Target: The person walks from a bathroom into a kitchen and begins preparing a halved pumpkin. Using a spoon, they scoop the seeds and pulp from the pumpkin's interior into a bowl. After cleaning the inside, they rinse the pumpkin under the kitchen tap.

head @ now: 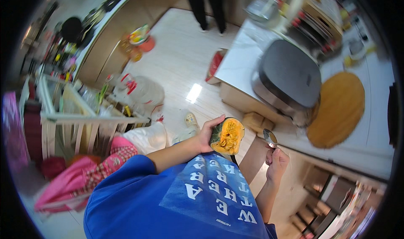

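Note:
My left hand [206, 135] holds a cut piece of green-skinned pumpkin [232, 137] from its outer side. The orange flesh and stringy, seedy hollow face up towards me and to the right. To the right, apart from the pumpkin, my right hand [277, 161] grips a metal spoon [270, 137] by its handle, with the bowl pointing up and away from me. Most of the spoon's handle is hidden in my fingers.
A counter [235, 65] ahead right carries a grey-lidded appliance [288, 71] and a round wooden board [337, 109]. At left are a slatted rack [91, 117] and large plastic bottles [146, 89]. Another person's legs [206, 5] stand at the far side.

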A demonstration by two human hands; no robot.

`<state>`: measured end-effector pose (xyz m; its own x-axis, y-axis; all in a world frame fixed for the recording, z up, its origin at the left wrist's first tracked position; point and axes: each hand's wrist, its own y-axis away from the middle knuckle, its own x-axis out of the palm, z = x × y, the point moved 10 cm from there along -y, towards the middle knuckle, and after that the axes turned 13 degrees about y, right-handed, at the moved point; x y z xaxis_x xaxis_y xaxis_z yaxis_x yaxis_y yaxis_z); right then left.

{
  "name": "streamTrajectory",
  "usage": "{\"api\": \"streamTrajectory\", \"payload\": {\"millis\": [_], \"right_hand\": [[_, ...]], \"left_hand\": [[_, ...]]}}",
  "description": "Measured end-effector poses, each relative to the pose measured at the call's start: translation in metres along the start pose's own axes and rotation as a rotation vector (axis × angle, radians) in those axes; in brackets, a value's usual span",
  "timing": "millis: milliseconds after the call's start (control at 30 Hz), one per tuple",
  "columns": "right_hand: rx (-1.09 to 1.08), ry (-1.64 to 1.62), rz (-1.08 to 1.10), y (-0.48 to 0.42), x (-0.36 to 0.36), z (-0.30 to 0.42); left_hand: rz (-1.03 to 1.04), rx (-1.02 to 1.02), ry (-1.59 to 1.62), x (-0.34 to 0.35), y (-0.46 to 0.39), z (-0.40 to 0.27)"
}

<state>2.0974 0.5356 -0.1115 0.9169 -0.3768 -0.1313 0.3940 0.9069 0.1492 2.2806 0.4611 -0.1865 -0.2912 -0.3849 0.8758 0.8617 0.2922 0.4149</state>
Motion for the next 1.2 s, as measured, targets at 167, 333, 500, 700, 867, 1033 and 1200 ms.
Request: {"api": "streamTrajectory", "payload": {"millis": [167, 333, 500, 700, 867, 1033, 1200], "right_hand": [[-0.073, 0.145, 0.109, -0.035, 0.142, 0.062], [-0.098, 0.163, 0.206, -0.079, 0.207, 0.065], [0.092, 0.154, 0.301, -0.108, 0.316, 0.073], [0.017, 0.256, 0.515, -0.148, 0.444, 0.093], [-0.043, 0.401, 0.69, -0.193, 0.529, 0.1], [-0.14, 0.458, 0.814, -0.267, 0.618, 0.11], [-0.083, 0.463, 0.93, -0.366, 0.71, 0.121]], "left_hand": [[0.094, 0.198, 0.074, 0.001, 0.086, -0.104], [0.167, 0.436, 0.101, 0.005, 0.106, -0.17], [0.147, 0.635, 0.044, 0.008, 0.169, -0.258], [0.159, 0.817, 0.029, 0.012, 0.239, -0.339], [0.215, 0.941, -0.009, 0.024, 0.264, -0.411], [0.177, 1.057, -0.021, 0.028, 0.273, -0.512], [0.117, 1.133, -0.068, 0.055, 0.279, -0.626]]}}
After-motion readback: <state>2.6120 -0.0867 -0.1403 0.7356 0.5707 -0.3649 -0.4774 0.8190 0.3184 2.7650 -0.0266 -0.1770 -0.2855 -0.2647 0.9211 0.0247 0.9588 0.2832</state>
